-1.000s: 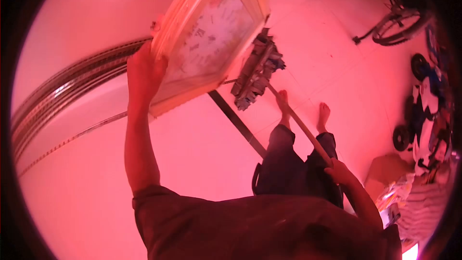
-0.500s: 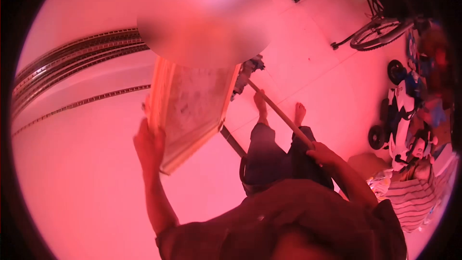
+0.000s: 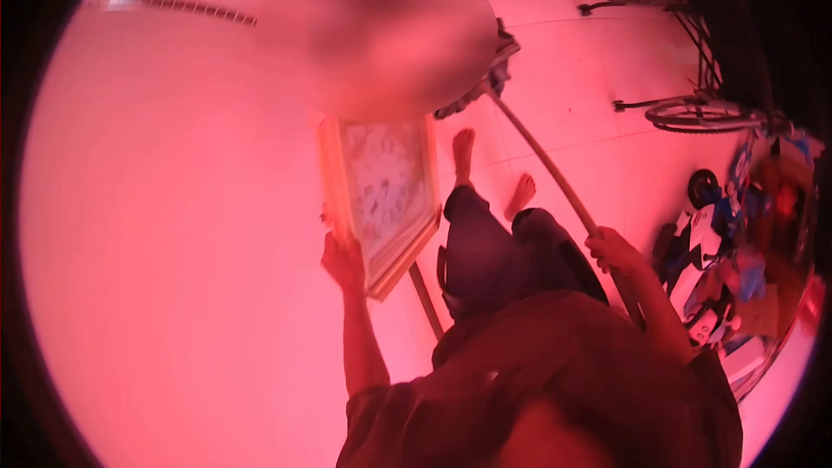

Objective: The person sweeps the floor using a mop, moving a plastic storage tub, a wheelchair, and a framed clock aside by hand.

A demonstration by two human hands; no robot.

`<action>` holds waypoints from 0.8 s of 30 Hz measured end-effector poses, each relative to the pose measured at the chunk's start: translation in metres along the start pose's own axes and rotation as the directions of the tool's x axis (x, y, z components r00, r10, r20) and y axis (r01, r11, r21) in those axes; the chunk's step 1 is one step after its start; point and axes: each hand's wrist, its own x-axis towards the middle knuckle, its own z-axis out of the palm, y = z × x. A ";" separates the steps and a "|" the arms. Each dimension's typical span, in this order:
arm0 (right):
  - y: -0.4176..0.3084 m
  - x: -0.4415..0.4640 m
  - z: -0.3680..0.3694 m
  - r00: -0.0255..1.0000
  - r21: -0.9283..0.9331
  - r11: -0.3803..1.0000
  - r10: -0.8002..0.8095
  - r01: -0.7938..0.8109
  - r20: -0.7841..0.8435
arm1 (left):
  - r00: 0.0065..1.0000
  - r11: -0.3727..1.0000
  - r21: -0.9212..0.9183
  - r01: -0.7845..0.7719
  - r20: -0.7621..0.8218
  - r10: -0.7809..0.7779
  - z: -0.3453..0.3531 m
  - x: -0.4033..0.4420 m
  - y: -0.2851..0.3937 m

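My left hand [image 3: 345, 262] grips the left edge of a wooden-framed clock [image 3: 384, 186] near its lower corner. The clock's dial, with dark numerals, shows behind glass, and a blurred oval covers its upper part. In my right hand [image 3: 614, 250] is a long wooden stick [image 3: 548, 165], held with the fingers wrapped round it. A ragged dark mop head [image 3: 498, 74] is at the stick's far end on the floor, partly hidden by the blur.
My bare feet are on the tiled floor [image 3: 607, 61]. A wheeled frame [image 3: 706, 113] with spoked wheels stands at upper right. Below it are a white and dark toy vehicle [image 3: 693, 247] and a cardboard box [image 3: 760, 310]. A pale wall [image 3: 173, 234] fills the left.
The view has turned and shifted. The clock has come lower and closer to my body, in my left hand. My right hand still holds the stick, its lower part now showing behind the hand.
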 end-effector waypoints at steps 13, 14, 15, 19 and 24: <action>-0.051 -0.012 0.008 0.999 -0.008 0.999 0.042 -0.042 0.026 | 0.972 0.956 -0.206 0.210 -0.061 -0.226 0.064 -0.036 -0.104; -0.055 -0.015 0.010 0.998 -0.008 0.999 0.052 -0.052 0.028 | 0.965 0.950 -0.196 0.243 -0.045 -0.257 0.066 -0.037 -0.109; -0.059 -0.017 0.011 0.998 -0.007 0.998 0.064 -0.063 0.031 | 0.957 0.943 -0.183 0.278 -0.029 -0.288 0.069 -0.037 -0.114; -0.070 -0.028 0.016 0.998 -0.071 0.995 0.068 -0.067 0.013 | 0.949 0.942 -0.130 0.311 -0.013 -0.315 0.081 -0.039 -0.138; -0.082 -0.037 0.023 0.999 -0.012 0.999 0.042 -0.042 0.005 | 0.947 0.919 -0.237 0.315 0.018 -0.320 0.083 -0.040 -0.157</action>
